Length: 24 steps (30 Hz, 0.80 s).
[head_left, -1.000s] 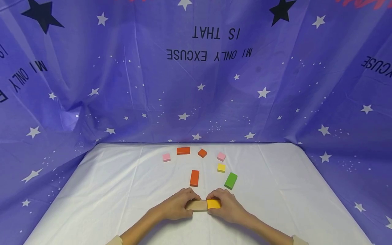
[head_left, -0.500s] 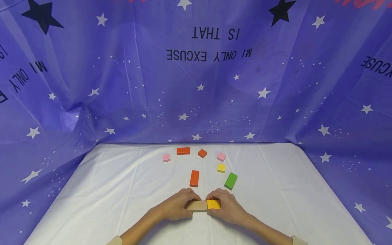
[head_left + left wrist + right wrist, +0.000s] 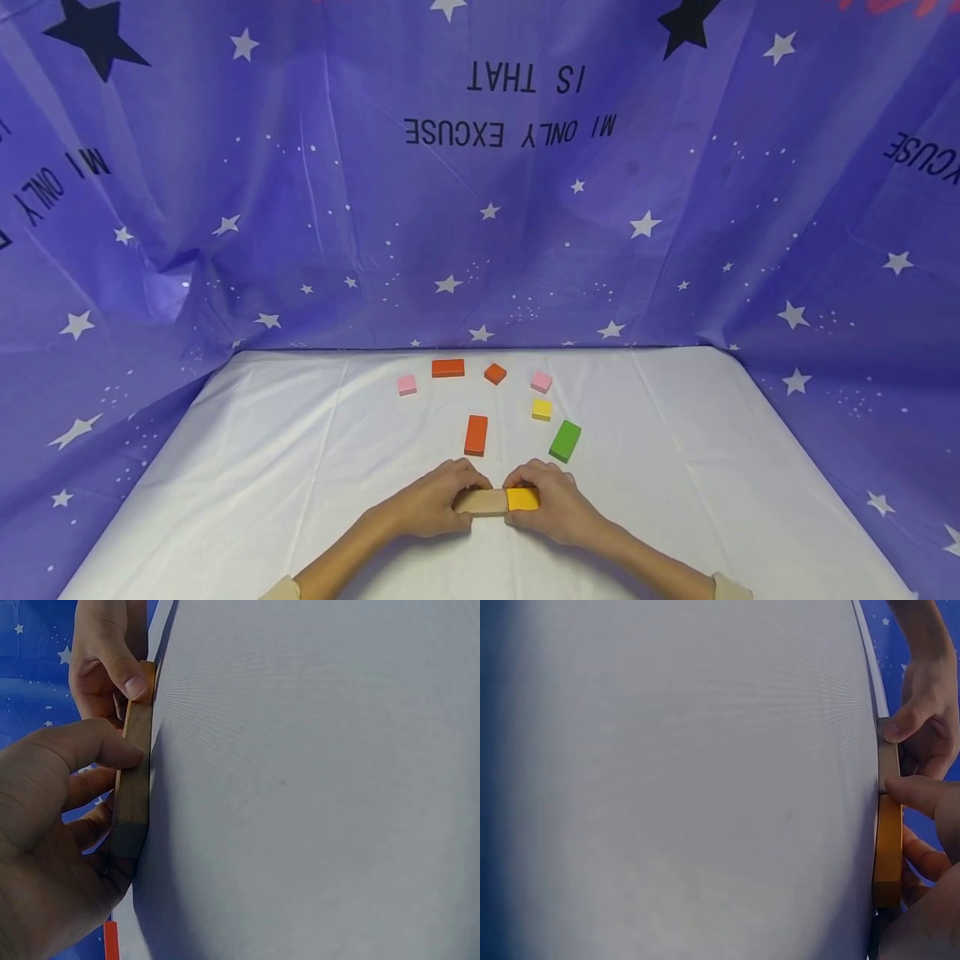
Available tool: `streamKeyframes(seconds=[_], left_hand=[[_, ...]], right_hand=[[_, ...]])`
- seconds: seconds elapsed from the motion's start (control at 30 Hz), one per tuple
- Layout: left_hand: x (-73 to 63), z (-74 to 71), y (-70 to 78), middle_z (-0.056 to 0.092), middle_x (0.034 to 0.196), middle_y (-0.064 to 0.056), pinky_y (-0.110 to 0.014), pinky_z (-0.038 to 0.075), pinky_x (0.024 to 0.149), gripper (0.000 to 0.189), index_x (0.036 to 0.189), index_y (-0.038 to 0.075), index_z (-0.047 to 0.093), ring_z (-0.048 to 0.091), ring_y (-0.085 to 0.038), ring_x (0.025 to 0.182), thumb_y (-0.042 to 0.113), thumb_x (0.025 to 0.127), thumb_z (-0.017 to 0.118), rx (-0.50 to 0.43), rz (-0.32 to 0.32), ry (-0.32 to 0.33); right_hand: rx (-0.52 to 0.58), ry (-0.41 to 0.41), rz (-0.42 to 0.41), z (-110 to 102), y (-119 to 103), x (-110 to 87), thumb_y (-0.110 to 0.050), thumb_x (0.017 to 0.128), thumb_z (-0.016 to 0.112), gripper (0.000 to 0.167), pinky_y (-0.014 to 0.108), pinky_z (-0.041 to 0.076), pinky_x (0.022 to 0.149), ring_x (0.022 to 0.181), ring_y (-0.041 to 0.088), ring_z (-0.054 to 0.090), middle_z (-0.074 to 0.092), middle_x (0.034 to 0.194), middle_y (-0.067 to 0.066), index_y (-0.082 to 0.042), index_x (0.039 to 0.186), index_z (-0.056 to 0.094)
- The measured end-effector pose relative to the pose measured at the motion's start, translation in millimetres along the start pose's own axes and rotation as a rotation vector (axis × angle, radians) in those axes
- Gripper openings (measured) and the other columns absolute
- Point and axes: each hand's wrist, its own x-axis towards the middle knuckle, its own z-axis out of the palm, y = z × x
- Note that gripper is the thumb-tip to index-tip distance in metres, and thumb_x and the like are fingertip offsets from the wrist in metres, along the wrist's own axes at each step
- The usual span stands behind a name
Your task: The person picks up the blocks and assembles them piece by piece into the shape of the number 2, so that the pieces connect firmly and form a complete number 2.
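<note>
A plain wooden block [image 3: 482, 502] lies on the white cloth near the front, gripped by my left hand [image 3: 435, 502] with the thumb on its near side and the fingers on its far side. End to end with it is a yellow-orange block [image 3: 523, 499], which my right hand [image 3: 558, 505] pinches between thumb and fingers. In the left wrist view the wooden block [image 3: 133, 780] runs in line with the yellow-orange one, partly behind the right thumb. The right wrist view shows the long side of the yellow-orange block [image 3: 887, 847] and the right thumb near the joint.
Beyond the hands lie a red block [image 3: 476, 435], a green block [image 3: 565, 441] and a small yellow block [image 3: 542, 409]. Farther back are another red block [image 3: 447, 368], a small red one [image 3: 495, 373] and two pink ones [image 3: 407, 385]. A starry purple curtain [image 3: 480, 208] hangs behind.
Both hands keep their hold and the blocks stay end to end. The head view has shifted very slightly; nothing else visibly moves.
</note>
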Motion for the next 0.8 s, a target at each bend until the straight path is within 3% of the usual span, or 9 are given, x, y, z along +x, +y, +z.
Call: streamKeyframes(seconds=[0.47, 0.7, 0.8], left_hand=[[-0.9, -4.4, -1.5, 0.057, 0.105, 0.013, -0.021, 0.045, 0.081, 0.041, 0.122, 0.013, 0.067, 0.05, -0.003, 0.093, 0.015, 0.082, 0.075, -0.017, 0.009, 0.004], [4.1, -16.9, -11.6, 0.065, 0.104, -0.006, -0.032, 0.053, 0.082, 0.039, 0.123, 0.002, 0.063, 0.06, -0.022, 0.092, 0.007, 0.086, 0.074, -0.101, 0.114, 0.165], [9.3, -21.8, -17.1, 0.064, 0.11, -0.012, -0.038, 0.053, 0.086, 0.041, 0.123, -0.001, 0.06, 0.061, -0.029, 0.099, 0.004, 0.086, 0.074, -0.101, 0.126, 0.234]], right_hand=[[0.005, 0.004, -0.016, -1, 2, 2.1, -0.033, 0.079, 0.085, 0.025, 0.04, 0.031, 0.079, 0.094, 0.011, 0.05, 0.059, 0.095, -0.018, -0.027, 0.097, 0.068], [0.007, 0.004, -0.015, -1, 1, 1.8, -0.032, 0.079, 0.085, 0.024, 0.039, 0.031, 0.079, 0.093, 0.01, 0.05, 0.058, 0.094, -0.019, -0.028, 0.095, 0.068], [0.009, 0.0, -0.006, -1, 1, 1.5, -0.032, 0.079, 0.085, 0.025, 0.039, 0.031, 0.079, 0.093, 0.011, 0.05, 0.058, 0.093, -0.018, -0.028, 0.095, 0.068]])
